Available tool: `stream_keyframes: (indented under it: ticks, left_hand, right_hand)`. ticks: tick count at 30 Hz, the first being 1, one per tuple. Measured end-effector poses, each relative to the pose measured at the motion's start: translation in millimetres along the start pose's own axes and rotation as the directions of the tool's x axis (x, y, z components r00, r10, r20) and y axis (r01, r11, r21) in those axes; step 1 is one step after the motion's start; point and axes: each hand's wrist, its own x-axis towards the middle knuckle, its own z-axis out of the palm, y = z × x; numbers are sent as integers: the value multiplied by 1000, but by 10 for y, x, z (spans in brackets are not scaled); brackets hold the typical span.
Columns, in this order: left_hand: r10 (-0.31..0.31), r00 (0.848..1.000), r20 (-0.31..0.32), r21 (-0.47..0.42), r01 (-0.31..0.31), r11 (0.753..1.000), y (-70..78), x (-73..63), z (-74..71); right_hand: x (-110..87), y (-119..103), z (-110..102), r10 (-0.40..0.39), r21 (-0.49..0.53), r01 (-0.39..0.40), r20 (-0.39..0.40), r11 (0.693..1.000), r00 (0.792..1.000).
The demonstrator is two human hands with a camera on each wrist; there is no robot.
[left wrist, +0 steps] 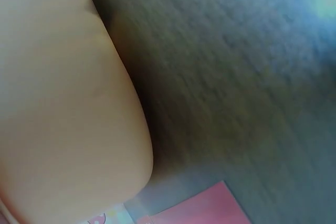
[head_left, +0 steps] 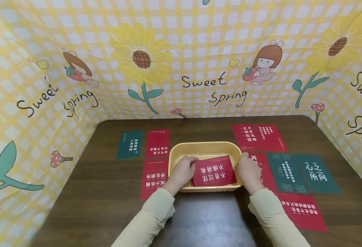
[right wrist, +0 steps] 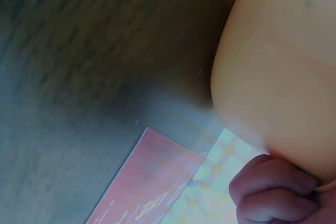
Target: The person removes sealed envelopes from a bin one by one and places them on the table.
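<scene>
A yellow plastic tray point(head_left: 177, 151) stands on the table with red cards point(head_left: 215, 171) inside, the top one bearing white characters. My left hand point(head_left: 182, 171) reaches over the tray's left side and pinches the left edge of the red cards. How many cards it holds cannot be told. At the opposite end my right hand point(head_left: 249, 172) grips the tray's right rim, its curled fingers point(right wrist: 275, 184) showing in the right wrist view. In the left wrist view the tray's wall point(left wrist: 73, 114) fills the left side and hides the left hand.
Left of the tray lie a green card point(head_left: 129, 144) and two red cards, one point(head_left: 157, 142) above the other point(head_left: 153, 178). To the right are several red cards point(head_left: 304, 211) and two green ones point(head_left: 318, 173). A patterned cloth point(head_left: 199, 61) hangs behind the dark wooden table point(head_left: 91, 206).
</scene>
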Motion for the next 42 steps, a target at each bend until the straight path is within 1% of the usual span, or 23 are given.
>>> stream_keyframes:
  ticks: [4, 7, 11, 15, 23, 28, 32, 36, 39, 42]
  left_hand:
    - [-22, 999, 29, -16, 23, 1000, 7, -10, -1]
    - [-25, 999, 48, -15, 26, 1000, 7, -13, -1]
    - [-36, 998, 56, -11, 37, 999, 12, -10, 1]
    - [-55, 997, 57, -27, 57, 998, 30, -6, -4]
    - [-39, 999, 2, -52, 39, 998, 47, -22, -24]
    - [-64, 998, -16, -43, 63, 997, 48, -37, -24]
    - [-73, 996, -49, -40, 71, 997, 41, -36, -17]
    - [-98, 990, -102, -90, 89, 992, 28, -34, -25]
    - [-126, 985, -117, -150, 108, 983, 28, -38, -46]
    - [-136, 983, -125, -216, 107, 971, 31, -51, -68]
  right_hand:
    - [-5, 3, 1, -7, 1, 7, -7, 1000, 1000]
    - [-5, -2, -1, 0, 9, 0, -3, 1000, 1000]
    - [-3, -8, -6, 11, 14, -11, 5, 1000, 1000]
    - [-6, -11, -11, 13, 12, -13, 3, 1000, 1000]
    - [-8, -18, -20, 7, 1, -7, 5, 1000, 1000]
    - [-19, -22, -28, -14, -14, 14, -1, 1000, 1000]
    - [-25, -15, -28, -22, -17, 22, -10, 1000, 1000]
    - [-25, -3, -18, -25, -12, 24, -19, 1000, 1000]
    - [-18, -6, -15, -24, -3, 24, -20, 1000, 1000]
    - [-14, -15, -19, -23, 0, 23, -18, 1000, 1000]
